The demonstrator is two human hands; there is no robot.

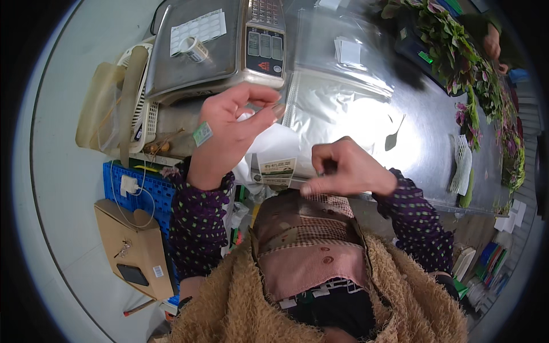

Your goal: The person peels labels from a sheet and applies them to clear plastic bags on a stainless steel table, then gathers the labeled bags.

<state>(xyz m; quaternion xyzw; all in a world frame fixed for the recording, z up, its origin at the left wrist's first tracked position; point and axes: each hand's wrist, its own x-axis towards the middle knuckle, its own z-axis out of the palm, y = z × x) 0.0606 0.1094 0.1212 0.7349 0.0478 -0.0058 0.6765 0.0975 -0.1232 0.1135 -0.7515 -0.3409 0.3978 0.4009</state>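
Note:
My left hand [231, 128] is raised over the table's near edge, fingers curled. A bit of white shows inside its grasp and runs into a smooth white sheet [274, 143], which looks like label backing. At the sheet's lower end is a cream and dark green printed label [277, 171]. A small green sticker [202, 133] clings to the back of my left hand near the wrist. To the right of the label is my right hand [349, 168], thumb and bent forefinger apart, with nothing visible between them. Clear plastic bags [331, 103] lie stacked flat just beyond.
A scale [200, 71] at the far left carries a tape roll [194, 50] and a sheet of round stickers [198, 31]. Leafy greens [457, 51] pile up on the right, beside a white foam net sleeve [461, 166]. Another person's hand [492, 43] is at far right.

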